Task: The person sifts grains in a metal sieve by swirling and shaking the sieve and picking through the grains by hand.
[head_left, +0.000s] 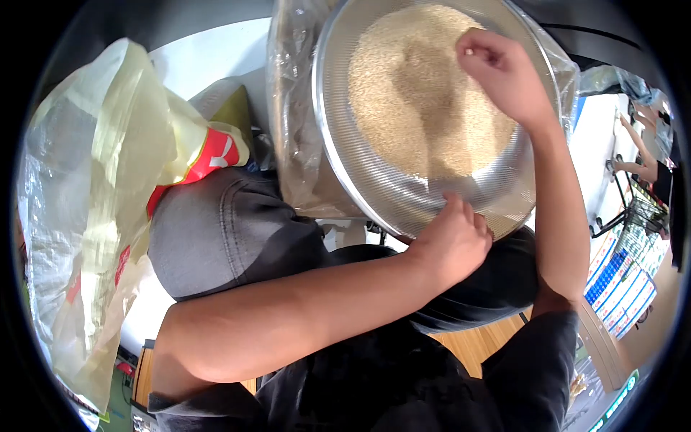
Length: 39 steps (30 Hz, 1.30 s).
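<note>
A large round metal mesh sieve [338, 155] fills the top middle of the head view. Pale grain, resembling husked rice [389, 93], lies in it, with shadows across its surface. My right hand [504, 75] hovers over the grain's right side. Its fingers are curled into a pinch, with a tiny pale speck at the tips. At the near rim is my left hand [453, 241], its fingers bent together over the mesh. What they hold, if anything, is hidden, and I cannot tell whether they touch the sieve.
A clear plastic bag [295, 144] lines the container beneath the sieve. A big translucent yellowish sack with red print [101, 173] stands at left, beside my knee [198, 230]. On the far right are a shopping cart [637, 209] and another person's arm [633, 140].
</note>
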Each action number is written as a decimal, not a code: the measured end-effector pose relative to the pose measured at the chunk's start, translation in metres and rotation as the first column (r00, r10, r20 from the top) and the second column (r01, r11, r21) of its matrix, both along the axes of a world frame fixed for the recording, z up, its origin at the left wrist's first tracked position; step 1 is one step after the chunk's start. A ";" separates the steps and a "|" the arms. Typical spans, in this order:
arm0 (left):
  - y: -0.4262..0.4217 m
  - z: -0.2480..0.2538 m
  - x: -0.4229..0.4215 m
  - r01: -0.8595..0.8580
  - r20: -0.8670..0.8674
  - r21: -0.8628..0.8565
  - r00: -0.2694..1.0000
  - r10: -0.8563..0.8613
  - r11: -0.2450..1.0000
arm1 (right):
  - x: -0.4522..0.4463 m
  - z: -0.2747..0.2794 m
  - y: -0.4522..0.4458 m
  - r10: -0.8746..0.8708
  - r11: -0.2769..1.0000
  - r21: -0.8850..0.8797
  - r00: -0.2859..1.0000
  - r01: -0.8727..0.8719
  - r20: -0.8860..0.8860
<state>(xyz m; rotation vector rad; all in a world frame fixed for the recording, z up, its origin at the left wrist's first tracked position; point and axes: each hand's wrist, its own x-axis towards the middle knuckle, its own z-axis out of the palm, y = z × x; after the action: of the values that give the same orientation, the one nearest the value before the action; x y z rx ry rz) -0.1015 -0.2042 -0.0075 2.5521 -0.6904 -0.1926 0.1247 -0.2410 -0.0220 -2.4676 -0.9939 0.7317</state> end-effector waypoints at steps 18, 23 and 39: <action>0.009 0.003 0.007 0.109 -0.090 -0.020 0.990 -0.110 0.994 | 0.047 0.037 -0.189 -0.811 0.559 0.008 0.544 0.829 0.216; 0.008 0.003 0.007 0.096 -0.122 -0.017 0.988 -0.097 0.995 | 0.044 0.046 -0.162 -0.790 0.598 0.116 0.560 0.793 0.247; 0.008 0.003 0.005 0.073 0.036 0.050 0.997 -0.075 0.996 | 0.023 -0.023 -0.003 -0.407 0.452 0.260 0.457 0.853 -0.791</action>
<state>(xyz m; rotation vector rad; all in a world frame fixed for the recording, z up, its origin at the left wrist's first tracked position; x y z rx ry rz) -0.0969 -0.1960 -0.0048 2.5839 -0.8052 -0.1880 0.1475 -0.2444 -0.0452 -1.5361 0.1145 0.6791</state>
